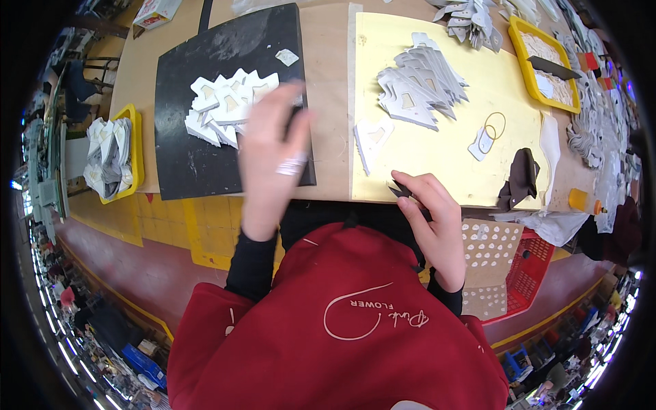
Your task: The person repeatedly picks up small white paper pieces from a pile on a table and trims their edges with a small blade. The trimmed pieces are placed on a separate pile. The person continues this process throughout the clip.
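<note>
- Right hand (434, 222): you clamp a small dark pointed piece (398, 190) between thumb and forefinger, at the near edge of the yellow sheet (444, 171); the fingertip grip probably keeps its point clear.
- White pieces (205, 102) lie heaped on the black board (205, 174), left of the sheet; the dark ground presumably makes their outlines easy to read.
- Grey pieces (417, 92) overlap in a fan on the sheet, likely so each edge offers a hold. One loose white piece (372, 140) lies just beside them.
- Left hand (270, 147): reaches over the board's right side, beside the heap, wrist toward you. Blurred; cannot tell whether its fingers are apart or together.
- Right wrist rises from the bench's near edge, palm turned inward.
</note>
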The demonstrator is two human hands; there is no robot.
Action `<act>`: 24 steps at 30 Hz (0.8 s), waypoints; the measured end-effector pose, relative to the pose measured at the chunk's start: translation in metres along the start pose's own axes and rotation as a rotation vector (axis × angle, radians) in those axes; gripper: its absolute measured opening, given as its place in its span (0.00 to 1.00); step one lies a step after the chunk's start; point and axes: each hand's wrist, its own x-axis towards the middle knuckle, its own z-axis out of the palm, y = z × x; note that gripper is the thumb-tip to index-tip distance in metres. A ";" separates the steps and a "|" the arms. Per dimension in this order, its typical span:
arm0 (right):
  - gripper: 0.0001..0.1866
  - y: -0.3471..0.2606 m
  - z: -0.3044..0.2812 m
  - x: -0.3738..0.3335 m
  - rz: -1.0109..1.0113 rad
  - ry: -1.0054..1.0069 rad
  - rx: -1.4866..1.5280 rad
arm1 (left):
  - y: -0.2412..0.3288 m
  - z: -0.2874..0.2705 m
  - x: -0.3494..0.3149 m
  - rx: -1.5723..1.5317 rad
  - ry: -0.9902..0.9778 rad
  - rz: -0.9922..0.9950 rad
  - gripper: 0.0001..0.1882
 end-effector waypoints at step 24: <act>0.18 -0.016 0.017 0.012 -0.012 0.369 0.563 | 0.062 0.013 -0.036 -1.574 -0.668 -0.669 0.20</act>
